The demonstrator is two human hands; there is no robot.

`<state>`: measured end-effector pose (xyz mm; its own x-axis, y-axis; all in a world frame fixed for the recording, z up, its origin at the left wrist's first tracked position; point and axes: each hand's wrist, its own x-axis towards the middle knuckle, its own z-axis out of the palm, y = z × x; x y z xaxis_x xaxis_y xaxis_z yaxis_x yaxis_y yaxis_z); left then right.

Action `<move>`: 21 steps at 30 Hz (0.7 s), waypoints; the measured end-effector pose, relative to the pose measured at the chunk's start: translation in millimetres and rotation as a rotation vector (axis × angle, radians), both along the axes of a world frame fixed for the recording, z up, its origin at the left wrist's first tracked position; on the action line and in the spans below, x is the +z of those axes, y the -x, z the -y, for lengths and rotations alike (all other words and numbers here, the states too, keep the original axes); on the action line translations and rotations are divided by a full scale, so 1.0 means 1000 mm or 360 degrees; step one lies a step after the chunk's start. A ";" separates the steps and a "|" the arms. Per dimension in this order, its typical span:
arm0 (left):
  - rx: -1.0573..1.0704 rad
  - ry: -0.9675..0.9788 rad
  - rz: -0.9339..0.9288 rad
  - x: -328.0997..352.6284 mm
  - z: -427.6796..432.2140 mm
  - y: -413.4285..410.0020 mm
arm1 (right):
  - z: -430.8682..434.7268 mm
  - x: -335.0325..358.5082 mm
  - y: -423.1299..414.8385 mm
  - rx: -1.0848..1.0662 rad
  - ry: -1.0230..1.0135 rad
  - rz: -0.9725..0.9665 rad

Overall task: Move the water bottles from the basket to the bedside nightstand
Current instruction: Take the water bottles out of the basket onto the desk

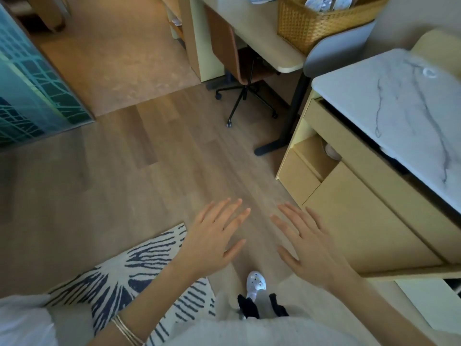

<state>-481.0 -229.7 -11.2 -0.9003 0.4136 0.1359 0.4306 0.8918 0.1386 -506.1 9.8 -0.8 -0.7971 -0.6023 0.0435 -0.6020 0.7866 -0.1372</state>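
A woven wicker basket [311, 26] stands on the desk at the top right, with clear plastic water bottles [324, 2] showing above its rim. My left hand [214, 236] and my right hand [309, 240] hover side by side over the wooden floor, palms down, fingers spread and straight, holding nothing. Both hands are far below the basket in the view. No nightstand or bed can be made out.
A cabinet with a marble top [399, 116] fills the right side. A brown swivel chair [234, 61] is tucked under the desk [269, 48]. A striped rug [119, 265] lies at the lower left. A teal glass panel [30, 91] stands at the left.
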 end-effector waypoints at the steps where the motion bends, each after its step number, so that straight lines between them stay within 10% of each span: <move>1: 0.0000 0.0007 -0.0007 0.003 -0.003 0.018 | -0.002 0.003 0.019 0.0003 0.0000 -0.0019; 21: -0.0145 -0.0022 -0.0123 0.003 0.040 0.301 | 0.050 0.003 0.271 -0.0272 -0.0114 0.0116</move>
<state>-782.5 -269.4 -8.5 -0.8457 0.4907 0.2097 0.5196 0.8468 0.1137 -777.4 -40.3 2.5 -0.8873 -0.4577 -0.0563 -0.4495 0.8858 -0.1157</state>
